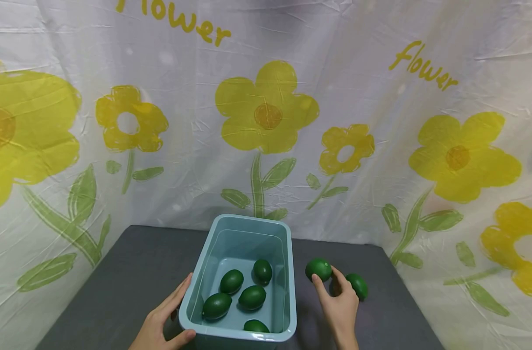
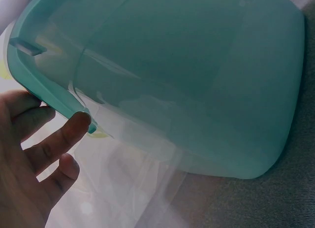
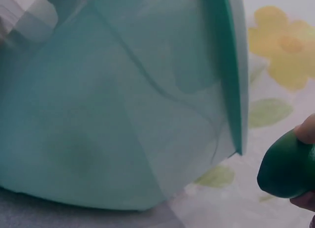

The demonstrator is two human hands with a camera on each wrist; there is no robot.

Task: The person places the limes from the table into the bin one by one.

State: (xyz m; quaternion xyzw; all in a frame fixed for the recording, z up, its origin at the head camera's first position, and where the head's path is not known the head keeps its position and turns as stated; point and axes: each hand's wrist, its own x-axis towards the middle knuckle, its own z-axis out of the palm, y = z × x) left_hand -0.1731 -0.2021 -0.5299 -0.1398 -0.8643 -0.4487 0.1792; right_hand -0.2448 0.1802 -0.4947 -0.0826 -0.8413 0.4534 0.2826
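Note:
A light blue-green plastic bin point(image 1: 291, 287) stands on the dark table with several green limes inside, one of them a lime point(image 1: 252, 297) near the middle of its floor. My left hand point(image 1: 165, 316) rests against the bin's near left corner, fingers along the outer side and thumb at the front rim. In the left wrist view its fingers point(image 2: 54, 144) look loosely extended and touch the rim. To the right of the bin, my right hand point(image 1: 340, 304) pinches a lime point(image 1: 318, 270) between thumb and fingers, raised above the table. That lime point(image 3: 285, 166) also shows in the right wrist view.
Another lime point(image 1: 358, 286) lies on the table behind my right hand, partly hidden. A dark patch between the fingers is too obscured to identify. A white curtain point(image 1: 183, 184) with yellow flowers surrounds the grey table point(image 1: 130, 277) at the back and sides.

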